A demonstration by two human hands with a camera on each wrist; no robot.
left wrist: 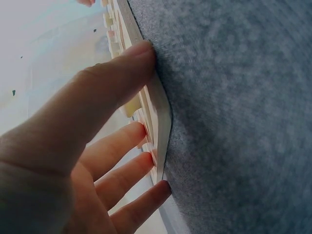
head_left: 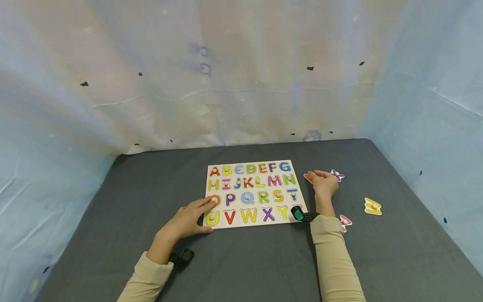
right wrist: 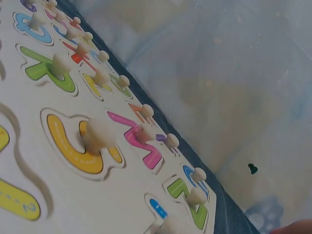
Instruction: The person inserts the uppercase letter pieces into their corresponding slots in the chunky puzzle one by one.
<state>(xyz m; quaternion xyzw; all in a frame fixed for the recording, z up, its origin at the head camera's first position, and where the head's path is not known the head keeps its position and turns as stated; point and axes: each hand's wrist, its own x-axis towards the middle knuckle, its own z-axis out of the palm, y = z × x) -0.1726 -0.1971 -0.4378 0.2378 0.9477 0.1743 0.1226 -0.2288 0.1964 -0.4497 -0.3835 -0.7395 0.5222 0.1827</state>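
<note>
A white wooden alphabet board [head_left: 241, 223] with knobbed letter pieces lies on the dark cloth. My left hand [head_left: 188, 218] rests at its near left corner. The thumb [left wrist: 139, 53] touches the near edge, while straight fingers [left wrist: 122, 168] reach the board's left side, beside the orange O [head_left: 216, 200]. To the right of the board, my right hand [head_left: 323, 183] pinches a red letter piece [head_left: 308, 178] with its fingertips, which hide the knob. Beyond that hand lies a purple X piece [head_left: 337, 175]. In the right wrist view only a fingertip [right wrist: 295, 228] shows.
A yellow letter piece [head_left: 372, 206] lies farther right, and a pink one [head_left: 345, 222] sits by the right sleeve. Bottom-row slots such as the red V [head_left: 229, 217] show no knobs. Patterned sheeting [head_left: 241, 84] walls the table's back and sides.
</note>
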